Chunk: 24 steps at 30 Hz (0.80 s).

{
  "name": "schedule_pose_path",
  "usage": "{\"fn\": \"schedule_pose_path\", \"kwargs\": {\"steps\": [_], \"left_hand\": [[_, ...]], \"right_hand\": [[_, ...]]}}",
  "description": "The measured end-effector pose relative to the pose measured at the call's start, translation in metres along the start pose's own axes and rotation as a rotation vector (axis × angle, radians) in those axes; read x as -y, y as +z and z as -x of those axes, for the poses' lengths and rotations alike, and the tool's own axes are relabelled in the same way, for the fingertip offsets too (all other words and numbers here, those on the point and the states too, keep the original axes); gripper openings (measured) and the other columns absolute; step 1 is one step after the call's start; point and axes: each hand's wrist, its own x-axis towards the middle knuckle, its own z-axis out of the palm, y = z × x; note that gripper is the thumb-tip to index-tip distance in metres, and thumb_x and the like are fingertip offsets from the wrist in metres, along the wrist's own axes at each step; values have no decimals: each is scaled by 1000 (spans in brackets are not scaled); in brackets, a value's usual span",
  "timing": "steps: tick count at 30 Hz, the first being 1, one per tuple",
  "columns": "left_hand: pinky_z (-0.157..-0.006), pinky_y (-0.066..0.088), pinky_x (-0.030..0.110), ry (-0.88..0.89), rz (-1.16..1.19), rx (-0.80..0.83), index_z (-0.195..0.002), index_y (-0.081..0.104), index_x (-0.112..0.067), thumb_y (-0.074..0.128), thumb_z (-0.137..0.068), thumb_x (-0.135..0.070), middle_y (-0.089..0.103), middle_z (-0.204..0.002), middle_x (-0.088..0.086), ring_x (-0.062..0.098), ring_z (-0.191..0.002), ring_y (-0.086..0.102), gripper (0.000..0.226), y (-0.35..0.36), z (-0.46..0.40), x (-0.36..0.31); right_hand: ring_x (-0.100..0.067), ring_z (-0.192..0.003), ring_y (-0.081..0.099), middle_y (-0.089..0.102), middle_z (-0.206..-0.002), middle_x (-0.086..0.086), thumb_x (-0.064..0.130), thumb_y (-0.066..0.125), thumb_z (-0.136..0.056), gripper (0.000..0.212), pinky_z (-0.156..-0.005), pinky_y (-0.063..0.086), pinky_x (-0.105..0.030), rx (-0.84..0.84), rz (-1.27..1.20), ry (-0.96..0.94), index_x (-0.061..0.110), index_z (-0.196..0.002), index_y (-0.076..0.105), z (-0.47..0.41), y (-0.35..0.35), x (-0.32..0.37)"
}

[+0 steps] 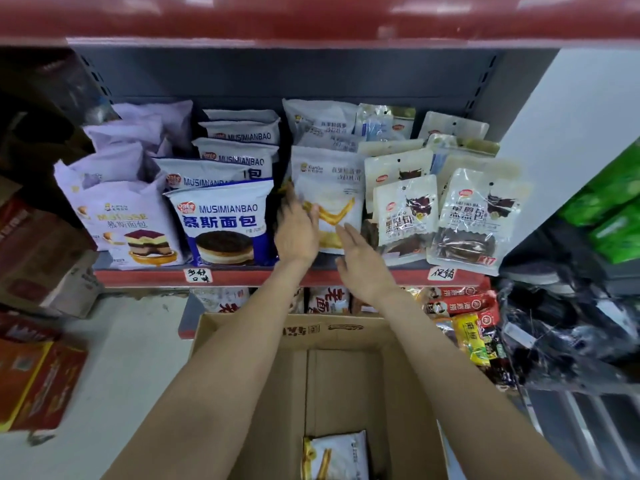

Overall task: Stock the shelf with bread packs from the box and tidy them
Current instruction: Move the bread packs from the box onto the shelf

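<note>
Both bare arms stretched forward, nearly parallel. Left hand (298, 233) raised, fingers straight, slightly blurred. Right hand (363, 263) lower, palm down, fingers extended, relaxed.

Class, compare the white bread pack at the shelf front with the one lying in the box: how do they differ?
The shelf pack stands upright, facing out; the box pack lies flat on the box floor. The hands are at the shelf pack; the box pack is untouched. Both are white with yellow artwork.

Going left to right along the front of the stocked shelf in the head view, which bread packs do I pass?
Purple cake pack → blue MUSIMIANBAO pack → white pack with yellow bread → two clear packs of dark bread.
</note>
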Motion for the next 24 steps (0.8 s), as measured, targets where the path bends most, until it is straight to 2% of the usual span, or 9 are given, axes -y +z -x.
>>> {"fn": "schedule_pose_path", "kwargs": {"steps": [2, 5, 7, 9, 12, 15, 17, 19, 24], "left_hand": [[-110, 25, 42, 11, 48, 88, -150, 7, -3, 37, -101, -29, 24, -152, 21, 33, -139, 25, 63, 0, 1, 4], [-116, 9, 34, 49, 129, 174, -152, 3, -11, 33, -103, -26, 7, -159, 14, 28, -146, 8, 60, -15, 26, 4], [-117, 8, 33, 88, 174, 217, -152, 10, -18, 34, -103, -25, 10, -160, 6, 21, -146, 9, 56, -28, 52, 6], [-117, 22, 34, 123, 244, 217, -148, 28, -21, 38, -102, -25, 32, -153, 0, 16, -141, 27, 48, -42, 80, 12], [-97, 47, 35, 218, 248, 127, -130, 52, -23, 43, -99, -26, 63, -118, -11, 8, -112, 57, 32, -58, 119, 29], [-67, 54, 33, 345, 143, 47, -108, 65, -22, 45, -96, -29, 70, -88, -10, 7, -78, 66, 24, -62, 155, 57], [-54, 50, 30, 388, 58, 61, -97, 69, -21, 47, -94, -29, 69, -75, -9, 10, -63, 63, 23, -52, 179, 83], [-54, 47, 26, 356, -26, 155, -93, 70, -22, 50, -91, -30, 68, -75, -9, 7, -63, 61, 21, -33, 202, 113], [-80, 52, 31, 132, -133, 670, -117, 60, -22, 58, -90, -20, 66, -110, -5, 12, -94, 64, 27, 41, 260, 195]], "right_hand": [[-28, -144, 18, 9, -159, -6, 14, 40, -98, 60, -115, 25, -46, 18, 17, 8, 10, -150, 13, -2, 6, 0], [-26, -145, 11, 9, -159, -6, 10, 40, -97, 59, -117, 13, -44, 15, -36, -1, 12, -150, 15, 3, 7, 2], [-26, -144, 14, 15, -158, -7, 7, 41, -96, 56, -116, 14, -39, -33, -100, -31, 13, -149, 21, 14, 7, 4], [-27, -139, 28, 29, -152, -10, 5, 42, -95, 50, -113, 24, -37, -137, -185, -69, 12, -144, 34, 33, 10, 4], [-25, -117, 52, 54, -129, -8, 6, 47, -92, 39, -97, 44, -35, -326, -234, -105, 14, -130, 51, 76, 25, -2], [-19, -90, 62, 65, -108, -4, 11, 51, -92, 29, -76, 51, -30, -368, -285, -43, 17, -119, 59, 127, 59, -21], [-19, -77, 63, 68, -97, -3, 13, 53, -91, 24, -66, 51, -31, -308, -288, 63, 18, -113, 61, 158, 94, -42], [-22, -78, 64, 69, -93, -3, 9, 56, -88, 25, -64, 48, -28, -193, -276, 178, 17, -111, 62, 184, 133, -64], [-28, -105, 58, 56, -124, -9, 12, 51, -90, 37, -80, 50, -33, 309, -69, 297, 16, -127, 52, 223, 232, -105]]}}
